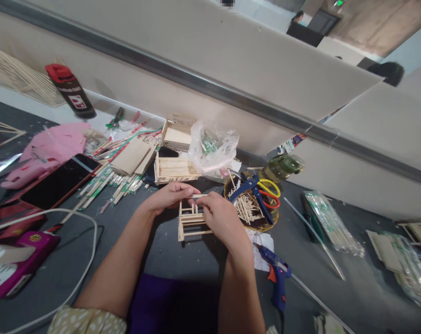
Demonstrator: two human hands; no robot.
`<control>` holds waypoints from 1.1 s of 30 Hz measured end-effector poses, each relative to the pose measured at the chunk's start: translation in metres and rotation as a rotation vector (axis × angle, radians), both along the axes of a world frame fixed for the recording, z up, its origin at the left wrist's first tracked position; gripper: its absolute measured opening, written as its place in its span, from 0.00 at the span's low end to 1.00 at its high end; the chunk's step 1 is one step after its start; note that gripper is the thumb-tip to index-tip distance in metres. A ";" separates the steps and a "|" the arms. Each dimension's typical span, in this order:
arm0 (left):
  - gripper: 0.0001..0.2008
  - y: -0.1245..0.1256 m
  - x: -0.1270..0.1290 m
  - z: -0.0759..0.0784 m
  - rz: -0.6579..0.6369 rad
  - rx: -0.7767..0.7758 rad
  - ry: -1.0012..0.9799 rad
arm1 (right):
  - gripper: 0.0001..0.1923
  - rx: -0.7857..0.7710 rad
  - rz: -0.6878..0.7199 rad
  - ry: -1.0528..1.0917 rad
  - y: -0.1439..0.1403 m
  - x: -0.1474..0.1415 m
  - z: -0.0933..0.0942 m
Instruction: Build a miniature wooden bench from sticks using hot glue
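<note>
Between my hands is a small frame built of wooden sticks, with a post at its left end and several rails across. My left hand is closed on the frame's upper left edge, thumb and fingers together near its top rail. Over the frame's right part lies my right hand, its fingers bent and pinching at the top rail; it hides that end. Just behind stands a boxlike stick piece. To the right sits a yellow-rimmed basket with short sticks and blue-handled cutters.
A blue glue gun with a clear glue stick lies at right. Packed sticks are farther right. A phone, a magenta device and a white cable are on the left. A bottle stands by the partition.
</note>
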State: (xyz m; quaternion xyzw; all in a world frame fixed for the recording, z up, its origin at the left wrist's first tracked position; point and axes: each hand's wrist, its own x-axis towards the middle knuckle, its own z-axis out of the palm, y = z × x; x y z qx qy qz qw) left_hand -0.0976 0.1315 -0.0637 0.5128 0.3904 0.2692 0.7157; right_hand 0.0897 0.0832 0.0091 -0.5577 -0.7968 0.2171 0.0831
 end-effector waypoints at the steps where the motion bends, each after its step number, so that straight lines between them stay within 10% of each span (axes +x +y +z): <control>1: 0.28 0.000 0.000 0.000 -0.002 -0.003 0.005 | 0.17 -0.002 0.000 0.000 0.000 0.000 0.000; 33: 0.28 0.000 0.001 0.001 -0.029 0.007 0.016 | 0.17 0.005 0.003 -0.021 -0.001 0.000 0.001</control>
